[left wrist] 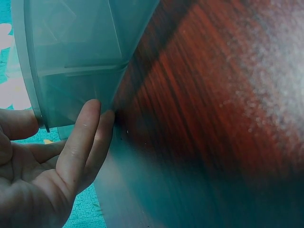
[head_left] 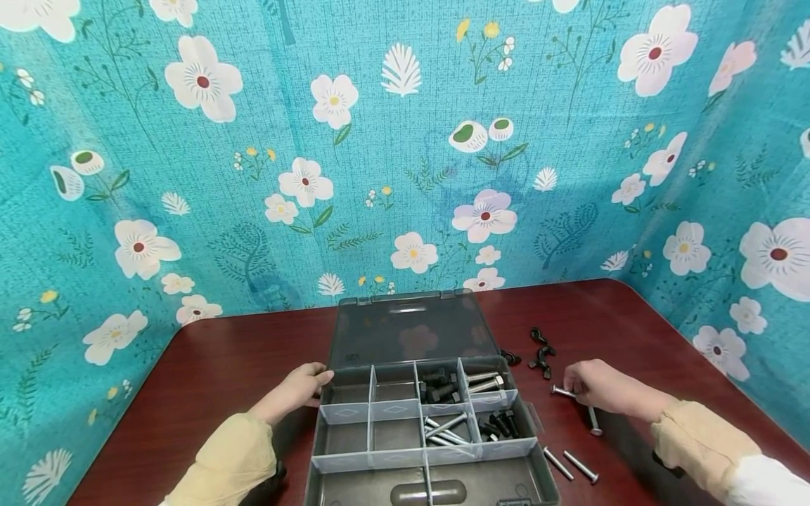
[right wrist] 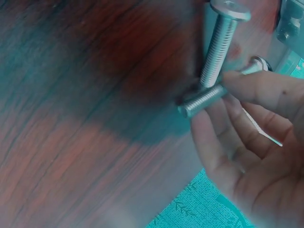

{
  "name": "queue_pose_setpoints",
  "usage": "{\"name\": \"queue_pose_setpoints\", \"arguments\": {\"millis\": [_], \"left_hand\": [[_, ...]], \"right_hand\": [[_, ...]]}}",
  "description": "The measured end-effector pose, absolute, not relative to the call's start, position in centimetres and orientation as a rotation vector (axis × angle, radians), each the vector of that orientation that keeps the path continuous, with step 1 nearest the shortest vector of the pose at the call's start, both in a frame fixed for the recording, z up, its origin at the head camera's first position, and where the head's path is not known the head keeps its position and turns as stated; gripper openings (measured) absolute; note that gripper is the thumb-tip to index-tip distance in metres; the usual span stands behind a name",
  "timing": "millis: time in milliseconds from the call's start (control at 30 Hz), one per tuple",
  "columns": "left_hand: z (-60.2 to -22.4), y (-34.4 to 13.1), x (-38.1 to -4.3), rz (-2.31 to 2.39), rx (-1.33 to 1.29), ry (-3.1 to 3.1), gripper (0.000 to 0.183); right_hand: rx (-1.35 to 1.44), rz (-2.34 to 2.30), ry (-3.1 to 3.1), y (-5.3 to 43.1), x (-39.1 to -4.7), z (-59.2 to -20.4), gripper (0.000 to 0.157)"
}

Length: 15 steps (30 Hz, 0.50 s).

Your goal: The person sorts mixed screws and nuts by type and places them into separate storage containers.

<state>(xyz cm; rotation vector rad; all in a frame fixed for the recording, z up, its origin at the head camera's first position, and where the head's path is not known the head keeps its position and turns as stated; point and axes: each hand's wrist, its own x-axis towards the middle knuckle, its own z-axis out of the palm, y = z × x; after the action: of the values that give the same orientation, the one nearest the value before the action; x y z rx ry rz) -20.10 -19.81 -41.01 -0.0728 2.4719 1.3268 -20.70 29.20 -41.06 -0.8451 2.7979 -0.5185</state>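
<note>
I have the right hand (head_left: 598, 385) at the lower right of the head view, its thumb and fingertips pinching a bolt (right wrist: 202, 102) by the threaded shank. A second bolt (right wrist: 219, 50) runs down from the top of the right wrist view to meet it; the blur there leaves me unsure whether the two touch. That is my main worry: a hurried lift could knock the second bolt and set it rolling, and a pinch on so thin a shank could let the held one twist out.

Nearer the bottom edge, two loose bolts (head_left: 580, 466) lie beside the box (head_left: 367, 460), where a dragging sleeve (head_left: 705, 439) might sweep them away. Black wing nuts (head_left: 536, 335) sit just above the hand, within reach of a stray knuckle.

My left hand (head_left: 297, 386) rests at the box's upper left corner, fingers laid along the outer wall rather than wrapped round it. Too much push there could skid the box across the table (head_left: 253, 351) and jostle the silver bolts (head_left: 446, 426) in their compartment.
</note>
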Motion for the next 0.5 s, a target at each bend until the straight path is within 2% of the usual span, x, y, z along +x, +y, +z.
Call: {"name": "queue_pose_setpoints", "arguments": {"millis": [500], "left_hand": [[-40.89,-19.79,-20.05,1.324,-0.084,2.469,0.044]], "right_hand": [[-1.200,-0.566,2.985,28.56,-20.64,-40.63,0.029]]}}
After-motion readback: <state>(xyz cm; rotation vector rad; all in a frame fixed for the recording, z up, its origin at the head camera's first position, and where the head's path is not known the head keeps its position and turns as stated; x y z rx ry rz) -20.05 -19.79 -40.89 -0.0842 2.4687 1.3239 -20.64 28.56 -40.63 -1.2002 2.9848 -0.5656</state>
